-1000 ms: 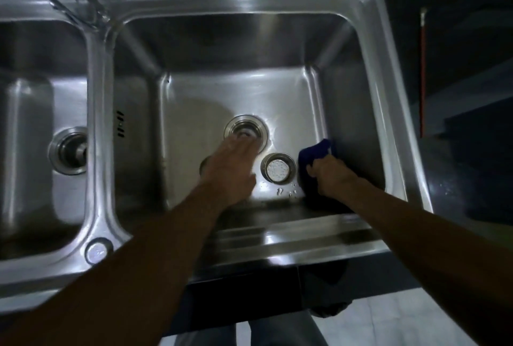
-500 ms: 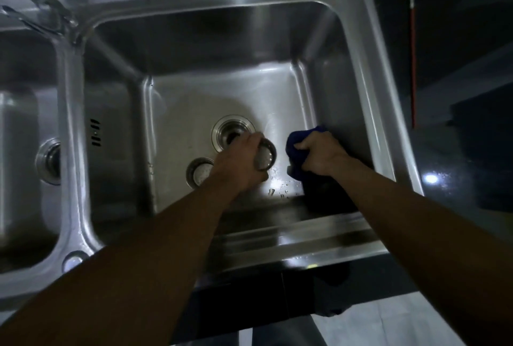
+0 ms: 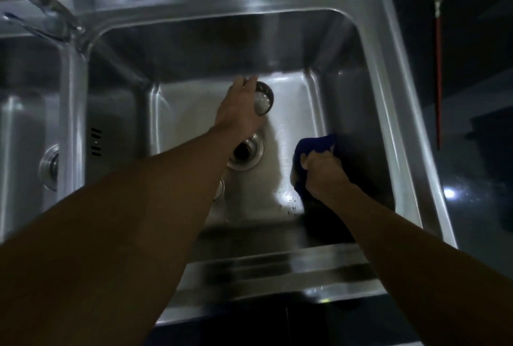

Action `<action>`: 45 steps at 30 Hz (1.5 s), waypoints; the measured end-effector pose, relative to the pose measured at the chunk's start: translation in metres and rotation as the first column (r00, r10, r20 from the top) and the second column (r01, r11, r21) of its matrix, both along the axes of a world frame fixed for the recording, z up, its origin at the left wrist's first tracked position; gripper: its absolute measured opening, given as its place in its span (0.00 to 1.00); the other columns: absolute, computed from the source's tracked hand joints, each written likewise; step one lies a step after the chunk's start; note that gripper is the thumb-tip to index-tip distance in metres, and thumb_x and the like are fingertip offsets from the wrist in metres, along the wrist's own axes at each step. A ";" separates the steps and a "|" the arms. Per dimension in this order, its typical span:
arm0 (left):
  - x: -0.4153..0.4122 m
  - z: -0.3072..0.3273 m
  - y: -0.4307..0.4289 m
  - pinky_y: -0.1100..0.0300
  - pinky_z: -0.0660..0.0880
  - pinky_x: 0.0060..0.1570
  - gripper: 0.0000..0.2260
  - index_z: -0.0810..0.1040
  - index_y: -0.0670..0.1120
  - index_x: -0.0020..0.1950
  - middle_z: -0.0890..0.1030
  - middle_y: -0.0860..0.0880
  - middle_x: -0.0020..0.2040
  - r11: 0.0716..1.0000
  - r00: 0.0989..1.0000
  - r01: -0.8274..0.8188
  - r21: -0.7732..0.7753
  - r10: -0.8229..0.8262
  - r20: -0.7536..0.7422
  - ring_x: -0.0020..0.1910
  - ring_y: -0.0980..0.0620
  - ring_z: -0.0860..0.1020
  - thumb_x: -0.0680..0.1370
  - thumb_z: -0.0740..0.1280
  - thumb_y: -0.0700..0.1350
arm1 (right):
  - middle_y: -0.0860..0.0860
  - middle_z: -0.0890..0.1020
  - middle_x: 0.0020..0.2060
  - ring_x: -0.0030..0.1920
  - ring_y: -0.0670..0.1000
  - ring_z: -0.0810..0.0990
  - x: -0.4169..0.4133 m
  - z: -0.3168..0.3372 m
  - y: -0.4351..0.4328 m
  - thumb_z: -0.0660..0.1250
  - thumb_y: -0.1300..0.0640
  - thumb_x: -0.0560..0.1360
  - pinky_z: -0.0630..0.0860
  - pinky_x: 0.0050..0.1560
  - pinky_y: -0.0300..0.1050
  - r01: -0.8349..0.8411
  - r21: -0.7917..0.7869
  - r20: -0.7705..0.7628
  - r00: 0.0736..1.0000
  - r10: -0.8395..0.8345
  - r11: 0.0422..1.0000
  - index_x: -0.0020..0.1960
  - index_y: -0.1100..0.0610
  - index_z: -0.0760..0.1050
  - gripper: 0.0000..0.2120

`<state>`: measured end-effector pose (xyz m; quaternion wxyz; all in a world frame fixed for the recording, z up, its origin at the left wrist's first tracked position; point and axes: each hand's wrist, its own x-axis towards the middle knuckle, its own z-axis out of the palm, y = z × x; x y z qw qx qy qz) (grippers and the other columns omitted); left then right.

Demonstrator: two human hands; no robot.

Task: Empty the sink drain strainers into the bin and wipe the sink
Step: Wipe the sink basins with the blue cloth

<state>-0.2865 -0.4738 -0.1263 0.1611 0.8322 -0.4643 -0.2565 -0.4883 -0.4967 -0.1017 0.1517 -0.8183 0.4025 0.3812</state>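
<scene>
my left hand (image 3: 240,112) grips a drain strainer (image 3: 263,101) at frame centre, above the open drain (image 3: 245,152) of the sink (image 3: 372,48). my right hand (image 3: 323,172) is closed around a blue cloth (image 3: 313,147) at right of centre, low in the basin. second strainer (image 3: 219,190) partly hidden under my left forearm.

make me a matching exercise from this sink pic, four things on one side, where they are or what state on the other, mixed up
Things:
1. strainer
2. cloth
3. drain
4. red stick

States:
A. open, nothing sitting in it
B. held in the left hand
C. outside the sink, to its right
D. bunched in the right hand

Pairs: 1-B, 2-D, 3-A, 4-C
</scene>
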 end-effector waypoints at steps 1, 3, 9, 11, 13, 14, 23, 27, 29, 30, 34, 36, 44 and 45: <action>0.000 -0.002 -0.005 0.49 0.69 0.71 0.44 0.56 0.49 0.81 0.59 0.46 0.79 1.000 1.000 -0.003 -0.002 0.002 -0.007 0.77 0.44 0.63 0.71 0.77 0.48 | 0.56 0.71 0.70 0.71 0.58 0.70 0.000 0.000 0.000 0.66 0.57 0.79 0.71 0.68 0.51 -0.011 0.003 -0.011 1.000 0.011 1.000 0.75 0.56 0.64 0.25; 0.001 -0.007 -0.014 0.49 0.66 0.74 0.47 0.53 0.49 0.82 0.57 0.46 0.81 1.000 0.999 -0.013 -0.011 0.013 -0.037 0.80 0.45 0.58 0.71 0.77 0.48 | 0.56 0.71 0.71 0.71 0.58 0.69 0.003 0.000 -0.003 0.66 0.57 0.79 0.71 0.68 0.51 -0.007 0.024 -0.031 1.000 0.007 1.000 0.75 0.56 0.65 0.26; -0.005 -0.017 -0.028 0.49 0.66 0.73 0.50 0.51 0.49 0.82 0.61 0.46 0.79 0.999 0.998 -0.018 -0.027 0.016 -0.069 0.78 0.45 0.61 0.69 0.79 0.47 | 0.57 0.71 0.71 0.71 0.59 0.71 0.010 -0.001 -0.011 0.66 0.58 0.80 0.73 0.68 0.52 0.008 0.060 -0.078 0.997 -0.003 0.998 0.75 0.57 0.65 0.25; -0.006 -0.021 -0.027 0.49 0.70 0.70 0.50 0.52 0.49 0.82 0.63 0.47 0.77 0.999 0.997 -0.029 -0.038 0.026 -0.069 0.76 0.44 0.65 0.68 0.79 0.46 | 0.57 0.71 0.71 0.72 0.59 0.70 0.013 -0.002 -0.014 0.67 0.57 0.79 0.73 0.69 0.52 0.016 0.078 -0.084 0.996 -0.010 0.997 0.75 0.57 0.65 0.26; -0.006 -0.023 -0.026 0.49 0.72 0.68 0.49 0.53 0.49 0.82 0.64 0.48 0.76 0.998 0.997 -0.033 -0.046 0.029 -0.072 0.74 0.45 0.67 0.68 0.78 0.47 | 0.57 0.71 0.71 0.72 0.59 0.70 0.014 -0.002 -0.014 0.68 0.58 0.79 0.73 0.69 0.52 0.035 0.088 -0.091 0.995 -0.027 0.996 0.74 0.57 0.66 0.25; -0.005 -0.023 -0.024 0.48 0.72 0.68 0.49 0.52 0.49 0.82 0.64 0.48 0.76 0.998 0.997 -0.030 -0.049 0.026 -0.079 0.74 0.45 0.67 0.68 0.79 0.48 | 0.57 0.72 0.70 0.71 0.58 0.71 0.013 -0.003 -0.013 0.68 0.58 0.79 0.73 0.69 0.51 0.041 0.076 -0.083 0.996 -0.034 0.996 0.73 0.57 0.68 0.24; 0.039 0.023 0.035 0.45 0.67 0.71 0.41 0.54 0.49 0.81 0.66 0.43 0.78 0.997 0.992 -0.072 0.026 0.068 0.104 0.75 0.40 0.67 0.74 0.69 0.61 | 0.57 0.60 0.78 0.73 0.58 0.67 -0.005 -0.022 0.007 0.61 0.59 0.81 0.68 0.69 0.52 -0.082 -0.020 -0.052 0.995 0.081 0.996 0.80 0.55 0.54 0.31; 0.084 0.058 0.109 0.42 0.66 0.70 0.30 0.67 0.44 0.75 0.75 0.36 0.69 1.000 0.919 0.002 0.019 -0.009 0.393 0.68 0.35 0.72 0.76 0.67 0.53 | 0.55 0.47 0.82 0.78 0.61 0.57 0.015 -0.032 0.014 0.61 0.56 0.80 0.62 0.76 0.57 -0.187 0.101 -0.007 0.982 0.189 0.977 0.82 0.53 0.47 0.35; 0.108 0.071 0.147 0.40 0.67 0.67 0.25 0.72 0.42 0.69 0.78 0.36 0.63 0.995 0.853 0.089 0.038 -0.096 0.514 0.62 0.35 0.74 0.75 0.68 0.50 | 0.54 0.50 0.82 0.80 0.62 0.53 0.029 -0.036 0.021 0.60 0.52 0.80 0.59 0.77 0.57 -0.220 0.060 0.134 0.968 0.211 0.974 0.82 0.53 0.48 0.35; 0.118 0.077 0.163 0.39 0.68 0.66 0.21 0.73 0.42 0.65 0.79 0.36 0.59 0.989 0.821 0.137 0.051 -0.142 0.553 0.59 0.36 0.74 0.75 0.65 0.51 | 0.54 0.50 0.82 0.79 0.62 0.52 0.034 -0.038 0.024 0.60 0.50 0.80 0.59 0.77 0.58 -0.212 0.012 0.192 0.960 0.206 0.977 0.82 0.53 0.47 0.36; 0.126 0.081 0.211 0.40 0.60 0.72 0.26 0.70 0.38 0.69 0.74 0.35 0.68 0.959 0.767 0.275 0.071 -0.263 0.586 0.70 0.35 0.70 0.76 0.55 0.52 | 0.57 0.47 0.81 0.80 0.63 0.48 0.036 -0.047 0.042 0.59 0.50 0.79 0.54 0.76 0.65 -0.147 -0.195 0.237 0.952 0.192 0.970 0.82 0.56 0.42 0.39; 0.122 0.077 0.218 0.42 0.55 0.76 0.27 0.67 0.39 0.72 0.71 0.36 0.72 0.969 0.815 0.248 -0.003 -0.207 0.541 0.75 0.37 0.66 0.78 0.56 0.53 | 0.61 0.45 0.81 0.80 0.64 0.42 0.033 -0.055 0.042 0.58 0.54 0.79 0.47 0.77 0.67 -0.111 -0.211 0.216 0.964 0.158 0.971 0.82 0.59 0.41 0.38; 0.131 0.064 0.219 0.45 0.51 0.80 0.24 0.72 0.41 0.71 0.73 0.39 0.72 0.968 0.883 0.217 -0.125 -0.140 0.449 0.78 0.42 0.63 0.80 0.54 0.53 | 0.62 0.43 0.80 0.81 0.62 0.43 0.034 -0.063 -0.058 0.59 0.54 0.79 0.44 0.79 0.58 -0.061 -0.375 0.145 0.982 0.123 0.925 0.81 0.63 0.39 0.39; 0.131 0.063 0.218 0.45 0.51 0.80 0.24 0.73 0.41 0.71 0.74 0.39 0.71 0.966 0.884 0.218 -0.139 -0.135 0.447 0.77 0.41 0.64 0.80 0.55 0.52 | 0.62 0.44 0.81 0.81 0.62 0.45 0.042 -0.064 -0.071 0.57 0.56 0.80 0.45 0.80 0.58 -0.085 -0.397 0.155 0.975 0.158 0.914 0.81 0.63 0.39 0.37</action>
